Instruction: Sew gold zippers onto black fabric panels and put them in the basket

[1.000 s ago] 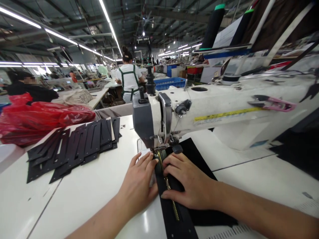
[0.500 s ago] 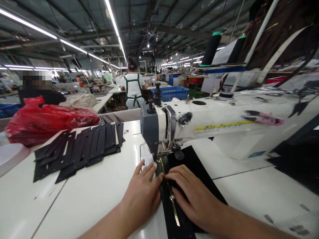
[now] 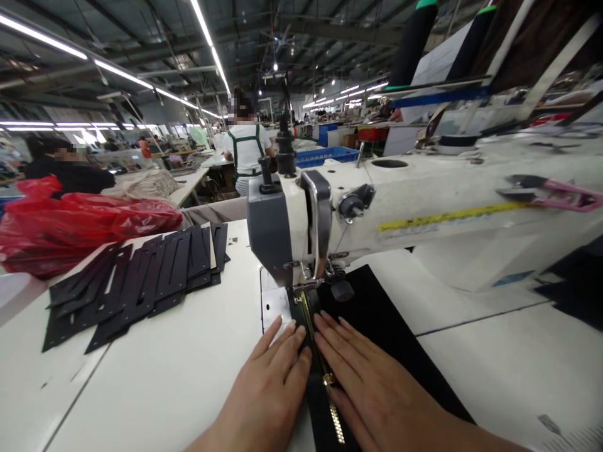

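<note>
From where I stand, the left grip [image 3: 276, 383] is spread flat, fingers out straight and wrapped round nothing; its fingertips rest along the left edge of a dark strip [image 3: 318, 408]. The right grip [image 3: 377, 383] is loosely flat too, fingers stretched forward and side by side, lying on the black material and clutching nothing that I can make out. Between the two grips runs a gold-toothed zipper [image 3: 335, 417], set lengthwise along the strip, its slider [image 3: 328, 378] right beside the right thumb. A wider black fabric panel [image 3: 386, 314] reaches out from beneath the right grip, ahead and to its right.

Just ahead of both grips, the far end of the zipper goes in under the head of a white sewing machine [image 3: 419, 194]; a metal plate [image 3: 276, 304] sits just beyond the left fingertips. Farther up and right of the right grip, pink-handled snips [image 3: 560, 193] lie against the machine's arm.

Well off to the left of the left grip, slotted black pieces [image 3: 141, 282] overlap on the white surface [image 3: 164, 383], with a red plastic bag [image 3: 94, 220] behind them. Far ahead, a co-worker in green straps [image 3: 247, 150] faces away.
</note>
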A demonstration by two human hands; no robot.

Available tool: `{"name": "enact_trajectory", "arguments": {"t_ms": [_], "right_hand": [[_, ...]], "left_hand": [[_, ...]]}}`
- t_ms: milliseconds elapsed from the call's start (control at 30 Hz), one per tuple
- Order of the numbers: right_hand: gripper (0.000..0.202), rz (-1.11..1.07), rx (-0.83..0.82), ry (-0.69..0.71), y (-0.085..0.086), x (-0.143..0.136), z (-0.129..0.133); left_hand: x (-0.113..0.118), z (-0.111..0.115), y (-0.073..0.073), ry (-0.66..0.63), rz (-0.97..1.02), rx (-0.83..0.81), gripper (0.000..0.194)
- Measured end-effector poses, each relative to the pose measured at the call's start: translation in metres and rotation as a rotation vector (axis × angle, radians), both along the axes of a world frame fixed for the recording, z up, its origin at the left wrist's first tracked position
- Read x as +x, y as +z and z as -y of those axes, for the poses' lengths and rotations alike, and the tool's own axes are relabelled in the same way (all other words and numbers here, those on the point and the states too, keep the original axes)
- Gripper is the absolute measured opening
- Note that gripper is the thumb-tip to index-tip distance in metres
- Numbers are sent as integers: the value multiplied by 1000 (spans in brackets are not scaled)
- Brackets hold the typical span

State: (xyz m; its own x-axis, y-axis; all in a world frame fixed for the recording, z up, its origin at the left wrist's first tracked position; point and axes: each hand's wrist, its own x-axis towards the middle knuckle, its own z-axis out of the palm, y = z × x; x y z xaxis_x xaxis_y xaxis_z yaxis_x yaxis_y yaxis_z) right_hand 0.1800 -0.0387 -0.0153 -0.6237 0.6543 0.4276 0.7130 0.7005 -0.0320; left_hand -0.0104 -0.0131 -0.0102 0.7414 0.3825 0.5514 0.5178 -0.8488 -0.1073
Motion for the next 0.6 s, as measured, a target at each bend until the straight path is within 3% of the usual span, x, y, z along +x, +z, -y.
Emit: {"name": "enact_trajectory", "arguments": {"t_ms": [600], "right_hand": [[40,-108,24,-31,3,-6,-28]], "left_hand": [[5,-28,10,30,9,-168,24]]}}
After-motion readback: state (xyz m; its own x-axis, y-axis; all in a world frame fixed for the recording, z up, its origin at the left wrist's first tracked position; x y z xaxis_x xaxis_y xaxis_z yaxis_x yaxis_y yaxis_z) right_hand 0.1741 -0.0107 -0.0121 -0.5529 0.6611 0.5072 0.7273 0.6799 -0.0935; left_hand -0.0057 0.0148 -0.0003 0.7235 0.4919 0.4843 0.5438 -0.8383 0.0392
